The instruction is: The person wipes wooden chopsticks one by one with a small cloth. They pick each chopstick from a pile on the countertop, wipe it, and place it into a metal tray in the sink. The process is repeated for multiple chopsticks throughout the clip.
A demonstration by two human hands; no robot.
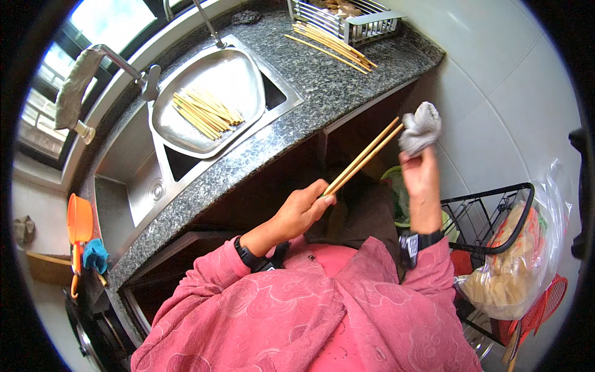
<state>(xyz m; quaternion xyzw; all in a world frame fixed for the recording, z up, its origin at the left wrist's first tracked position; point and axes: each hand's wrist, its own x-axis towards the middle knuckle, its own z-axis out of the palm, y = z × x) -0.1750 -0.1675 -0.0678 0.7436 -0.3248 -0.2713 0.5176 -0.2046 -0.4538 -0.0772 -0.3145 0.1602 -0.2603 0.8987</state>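
My left hand (300, 209) is closed around the lower ends of a pair of wooden chopsticks (365, 158), which point up and to the right. Near their far tips, my right hand (420, 172) holds a crumpled grey-white cloth (422, 128); whether the cloth touches the tips is hard to tell. A bunch of chopsticks (207, 114) lies in a metal tray (237, 69) set over the sink. More chopsticks (332, 44) lie in a loose row on the granite counter, beside a metal rack.
The granite countertop (260, 162) edge runs before me. A faucet (121, 63) reaches over the steel sink (135, 186). The metal rack (372, 21) stands at the counter's back. At right are a black wire basket (488, 186) and a filled plastic bag (511, 260); an orange ladle (80, 218) hangs at left.
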